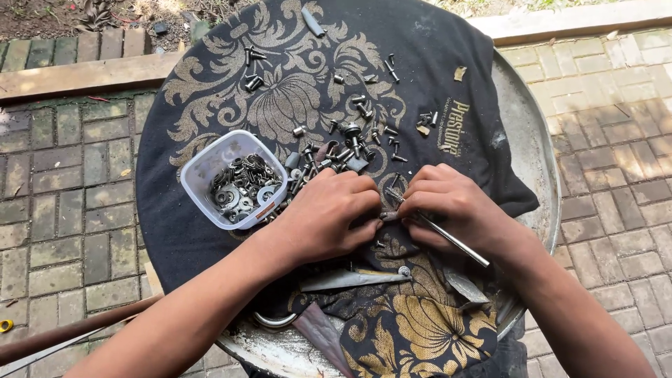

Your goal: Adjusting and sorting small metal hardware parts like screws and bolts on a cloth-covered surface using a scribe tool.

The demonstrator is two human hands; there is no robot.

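Note:
My left hand (329, 217) and my right hand (451, 206) meet fingertip to fingertip over a black cloth with gold flower print (280, 91). The right hand grips a thin metal rod (448, 238) that slants down to the right. The left hand's fingers are closed at the rod's near end; a small part between them is hidden. Loose screws and bolts (350, 140) lie scattered on the cloth just beyond both hands.
A white plastic tub of washers and nuts (234, 178) sits left of my left hand. The cloth covers a round metal tray (535, 140). Metal scraps (350, 280) lie near me. Brick paving (70, 182) surrounds it; a rusty rod (70, 329) lies lower left.

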